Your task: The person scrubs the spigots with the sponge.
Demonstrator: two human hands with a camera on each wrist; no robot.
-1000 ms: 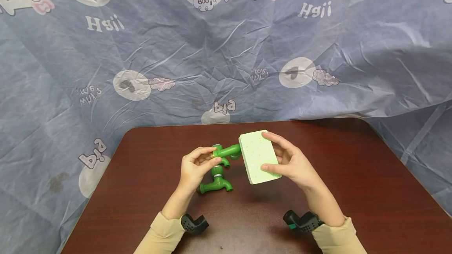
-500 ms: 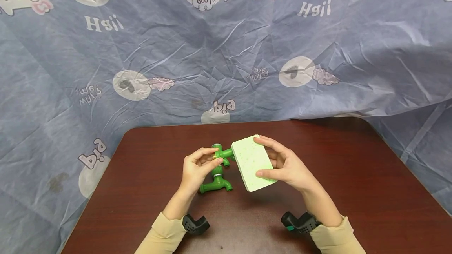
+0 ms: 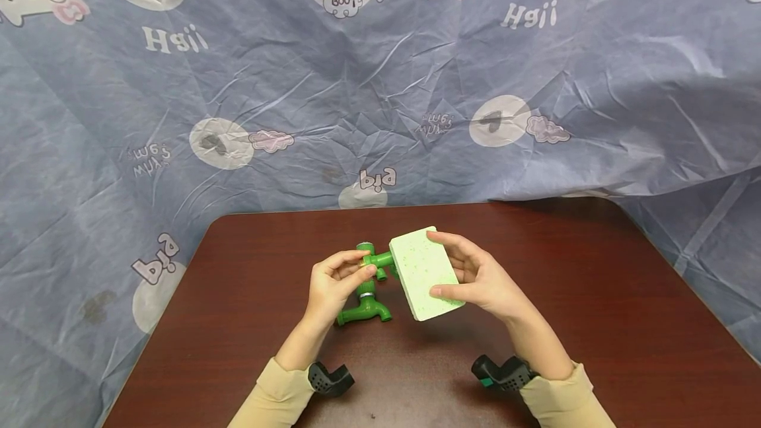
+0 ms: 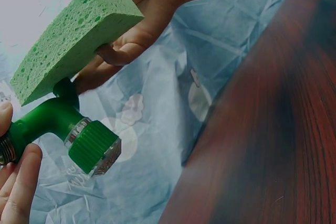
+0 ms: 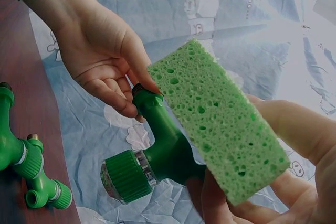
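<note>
My left hand [image 3: 333, 285] pinches the threaded end of a green faucet [image 5: 163, 132] between thumb and fingers, holding it above the table. A pale green sponge [image 3: 425, 274] is gripped by its edges in my right hand [image 3: 490, 283]. In the head view the sponge covers most of that faucet's spout side. The right wrist view shows the sponge lying along the faucet's body, its broad face hidden there. The faucet's ribbed knob [image 4: 93, 146] points away from the sponge in the left wrist view.
Two more green faucets lie on the dark red table [image 3: 255, 322]: a near faucet [image 3: 364, 310] and a far faucet [image 3: 365, 248], partly behind my left hand. A blue printed cloth [image 3: 380, 84] hangs behind the table.
The sponge and right hand moved left and slightly down over the faucet, covering more of it. My left hand shifted slightly right. Over the last half second little has moved.
</note>
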